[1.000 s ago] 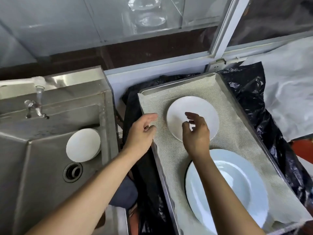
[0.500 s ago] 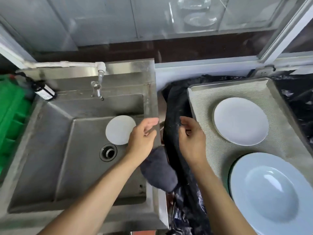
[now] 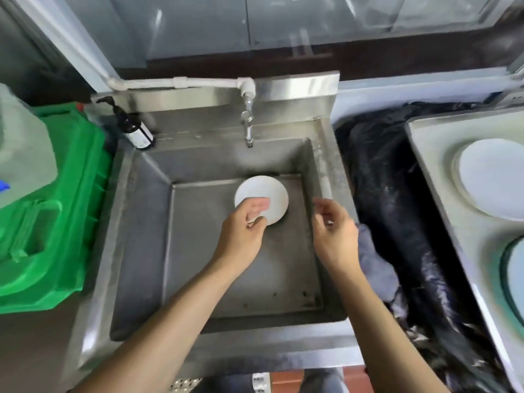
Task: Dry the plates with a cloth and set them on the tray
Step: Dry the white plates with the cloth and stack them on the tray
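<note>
plate (image 3: 265, 194) in sink (image 3: 141, 222), left hand (image 3: 245, 225) over it.

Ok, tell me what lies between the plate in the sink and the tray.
The small white plate lies in the sink, under the left hand. Toward the tray stand the sink's right wall, then crumpled black plastic sheeting with a grey cloth; the plate must be lifted over them.

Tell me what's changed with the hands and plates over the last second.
Both hands moved left from the tray to the steel sink. The left hand now reaches the small white plate in the sink; a firm grip isn't clear. The right hand hovers open. The two white plates on the cloth-lined metal tray stayed put.
</note>
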Available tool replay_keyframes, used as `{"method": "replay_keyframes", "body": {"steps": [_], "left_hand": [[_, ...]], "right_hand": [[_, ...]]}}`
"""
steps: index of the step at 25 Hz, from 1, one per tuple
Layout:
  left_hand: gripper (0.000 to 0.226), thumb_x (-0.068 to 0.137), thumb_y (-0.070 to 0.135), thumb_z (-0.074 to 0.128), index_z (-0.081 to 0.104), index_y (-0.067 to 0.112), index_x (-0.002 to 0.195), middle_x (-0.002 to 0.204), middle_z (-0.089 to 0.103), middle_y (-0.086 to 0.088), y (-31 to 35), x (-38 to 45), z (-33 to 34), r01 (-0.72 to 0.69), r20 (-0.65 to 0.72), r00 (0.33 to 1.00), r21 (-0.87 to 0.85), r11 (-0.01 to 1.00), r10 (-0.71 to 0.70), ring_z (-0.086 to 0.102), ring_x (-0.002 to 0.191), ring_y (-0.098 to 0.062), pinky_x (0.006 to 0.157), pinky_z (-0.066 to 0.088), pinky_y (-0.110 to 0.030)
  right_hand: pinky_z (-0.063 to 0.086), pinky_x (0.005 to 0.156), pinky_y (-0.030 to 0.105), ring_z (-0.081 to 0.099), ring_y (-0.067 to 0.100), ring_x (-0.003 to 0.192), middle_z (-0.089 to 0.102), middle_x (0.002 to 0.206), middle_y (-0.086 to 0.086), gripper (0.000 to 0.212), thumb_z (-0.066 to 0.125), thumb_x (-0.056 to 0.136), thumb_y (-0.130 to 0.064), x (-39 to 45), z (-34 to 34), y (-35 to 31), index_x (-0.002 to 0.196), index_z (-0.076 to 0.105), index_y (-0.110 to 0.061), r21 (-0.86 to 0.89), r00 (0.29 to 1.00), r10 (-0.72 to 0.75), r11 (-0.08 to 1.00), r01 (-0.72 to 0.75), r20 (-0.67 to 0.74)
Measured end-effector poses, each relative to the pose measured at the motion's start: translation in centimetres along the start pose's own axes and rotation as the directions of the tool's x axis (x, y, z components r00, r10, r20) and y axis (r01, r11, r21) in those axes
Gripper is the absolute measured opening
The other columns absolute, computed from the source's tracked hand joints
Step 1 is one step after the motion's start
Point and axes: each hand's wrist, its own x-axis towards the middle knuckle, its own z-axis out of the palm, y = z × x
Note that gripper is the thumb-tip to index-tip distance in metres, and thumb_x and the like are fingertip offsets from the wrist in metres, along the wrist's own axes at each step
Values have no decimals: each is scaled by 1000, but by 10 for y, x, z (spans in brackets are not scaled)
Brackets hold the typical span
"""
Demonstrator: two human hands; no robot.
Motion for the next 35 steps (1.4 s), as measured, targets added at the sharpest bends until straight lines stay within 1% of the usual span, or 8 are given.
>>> {"method": "replay_keyframes", "body": {"steps": [6,11,14,21,24,29,32,35], "left_hand": [[42,91,-12,47,66,13,118,116,70,6,-58,16,-48,35,-3,999,-9,999,-35,61,107,12,92,43,-8],[41,90,-13,49,66,13,116,113,71,4,-116,46,-50,97,-66,993,-18,995,-98,64,107,6,90,45,-8],[43,89,-11,49,66,22,111,112,70,6,-157,68,-39,141,-105,984,-33,989,-144,64,105,6,87,44,-6],[41,93,0,50,63,25,123,125,65,9,-238,125,-13,223,-129,967,0,975,-221,61,116,-1,85,42,-1],[45,93,7,54,58,29,133,131,59,15,-265,156,-4,268,-113,958,20,963,-264,56,123,-4,81,40,1],[67,76,31,57,48,28,143,137,56,6,-292,199,7,377,-81,924,15,926,-374,53,127,-8,108,42,-31],[74,69,35,54,49,27,142,118,61,11,-293,209,11,420,-82,905,11,907,-418,62,111,-9,101,49,-33],[72,65,38,56,48,34,136,130,59,11,-285,211,13,451,-62,888,-74,889,-456,61,115,-13,101,51,-44]], "right_hand": [[53,86,32,67,11,90,72,106,-6,27,59,94,-12,-12,60,21,112,70,-29,-69,998,46,997,-43,37],[40,69,1,63,-5,86,70,104,-10,29,58,93,-16,15,101,62,115,70,-30,-114,992,96,990,-86,85],[39,65,-1,64,0,90,70,105,-9,28,56,96,-18,42,130,94,119,69,-28,-125,985,117,987,-101,130],[50,93,28,62,15,106,67,119,-2,38,53,100,-21,107,185,159,137,61,-21,-194,977,186,967,-163,108],[45,91,30,60,20,115,64,123,0,42,50,100,-18,134,207,179,142,57,-18,-181,970,231,960,-214,81],[48,89,36,58,27,117,60,130,7,38,48,102,-22,162,231,203,139,58,-22,-194,958,284,943,-269,51],[52,91,39,56,20,105,61,129,7,34,52,102,-21,171,237,209,135,61,-20,-181,959,284,943,-279,1],[46,80,29,56,16,94,68,113,5,23,60,100,-18,175,238,211,122,68,-15,-188,963,256,945,-266,-80]]}}
